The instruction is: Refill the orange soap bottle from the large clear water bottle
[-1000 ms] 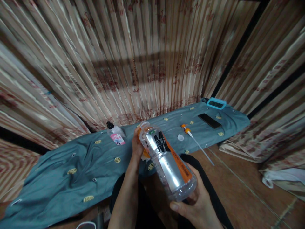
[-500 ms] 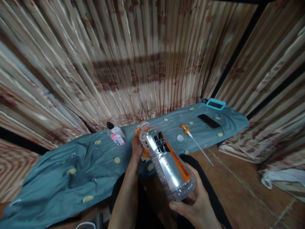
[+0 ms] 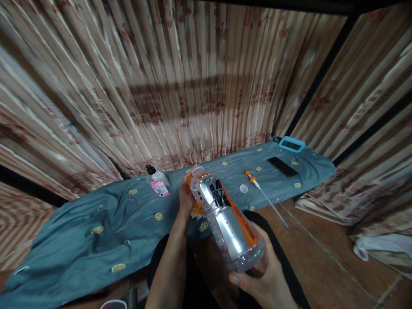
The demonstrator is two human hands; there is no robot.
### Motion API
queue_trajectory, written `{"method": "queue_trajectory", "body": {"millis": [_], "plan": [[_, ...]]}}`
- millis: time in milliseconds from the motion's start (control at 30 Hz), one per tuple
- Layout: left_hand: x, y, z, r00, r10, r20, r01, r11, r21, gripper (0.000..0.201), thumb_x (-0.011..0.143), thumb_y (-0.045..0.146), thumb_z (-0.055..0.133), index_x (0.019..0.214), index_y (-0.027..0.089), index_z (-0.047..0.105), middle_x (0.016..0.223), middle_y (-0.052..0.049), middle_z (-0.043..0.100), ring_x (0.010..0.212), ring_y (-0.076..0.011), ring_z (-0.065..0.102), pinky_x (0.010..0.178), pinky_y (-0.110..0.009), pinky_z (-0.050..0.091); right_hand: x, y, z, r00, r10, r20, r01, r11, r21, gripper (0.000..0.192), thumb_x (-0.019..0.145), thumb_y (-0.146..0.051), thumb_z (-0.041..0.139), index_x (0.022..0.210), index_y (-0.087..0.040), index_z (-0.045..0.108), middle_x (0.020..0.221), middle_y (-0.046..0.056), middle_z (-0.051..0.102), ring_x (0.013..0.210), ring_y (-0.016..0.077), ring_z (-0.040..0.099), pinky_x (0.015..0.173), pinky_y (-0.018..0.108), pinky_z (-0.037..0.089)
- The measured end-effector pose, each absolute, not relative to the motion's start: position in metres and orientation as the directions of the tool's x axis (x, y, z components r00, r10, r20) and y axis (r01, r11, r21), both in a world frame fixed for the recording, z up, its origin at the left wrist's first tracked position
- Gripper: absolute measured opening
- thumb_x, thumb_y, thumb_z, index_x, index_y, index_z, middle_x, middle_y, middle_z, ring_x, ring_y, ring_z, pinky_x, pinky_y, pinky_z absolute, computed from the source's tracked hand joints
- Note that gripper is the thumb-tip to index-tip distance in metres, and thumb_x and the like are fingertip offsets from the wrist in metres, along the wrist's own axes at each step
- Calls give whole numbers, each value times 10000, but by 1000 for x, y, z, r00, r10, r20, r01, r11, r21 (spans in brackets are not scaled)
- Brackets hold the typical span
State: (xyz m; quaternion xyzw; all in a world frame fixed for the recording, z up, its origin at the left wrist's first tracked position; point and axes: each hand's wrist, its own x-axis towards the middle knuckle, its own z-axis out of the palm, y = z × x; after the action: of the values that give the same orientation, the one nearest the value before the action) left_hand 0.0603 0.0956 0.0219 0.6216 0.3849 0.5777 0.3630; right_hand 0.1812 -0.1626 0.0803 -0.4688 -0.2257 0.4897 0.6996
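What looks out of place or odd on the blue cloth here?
An orange pump head with its long clear tube lies loose on the blue-grey patterned cloth, off any bottle, beside a small white cap. The clear plastic bottle with the silver and orange label, held tilted in both hands, has no cap.

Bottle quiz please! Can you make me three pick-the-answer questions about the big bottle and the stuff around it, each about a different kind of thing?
1. Where does the black phone lie?
A. on the blue-grey cloth
B. on the brown floor
C. in a hand

2. What colour is the stripe on the big bottle?
A. green
B. orange
C. purple

3. How is the big bottle held?
A. standing upright on the cloth
B. lying alone on the floor
C. tilted, held in both hands

Answers:
1. A, the phone rests on the cloth near the teal case.
2. B, an orange band runs beside the silver label.
3. C, the right hand cups its base and the left hand is at its neck.
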Motion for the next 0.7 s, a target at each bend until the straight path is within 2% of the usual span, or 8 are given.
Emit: {"method": "queue_trajectory", "body": {"millis": [100,233,467,700], "plan": [[60,95,26,-5,908,420,57,-419,906,406,841,442,643,1177,214,657,1185,-81,743,1109,-258,698,1021,-409,539,181,-162,78,412,903,-125,-465,90,-881,964,460,-216,1067,1311,-303,622,1212,62,826,1042,308,826,827,312,680],[60,93,29,17,926,377,39,-377,925,384,849,445,635,1164,227,659,1118,-71,754,1050,-250,708,990,-406,548,181,-161,74,423,902,-86,-442,122,-889,951,480,-238,1065,1316,-309,617,1234,62,818,1082,298,815,849,295,670],[61,85,40,31,934,357,72,-358,931,402,848,425,629,1175,192,644,1156,-92,756,1068,-251,705,985,-385,540,180,-162,74,412,905,-111,-473,108,-874,972,481,-281,1074,1314,-298,575,1201,68,829,1028,294,832,817,304,683],[61,87,38,15,922,386,84,-386,919,328,854,377,643,1145,227,663,1152,-80,762,1064,-242,712,963,-369,550,181,-162,77,426,898,-111,-448,103,-888,996,461,-277,1077,1316,-294,569,1231,61,813,1118,282,799,887,279,654]]}}
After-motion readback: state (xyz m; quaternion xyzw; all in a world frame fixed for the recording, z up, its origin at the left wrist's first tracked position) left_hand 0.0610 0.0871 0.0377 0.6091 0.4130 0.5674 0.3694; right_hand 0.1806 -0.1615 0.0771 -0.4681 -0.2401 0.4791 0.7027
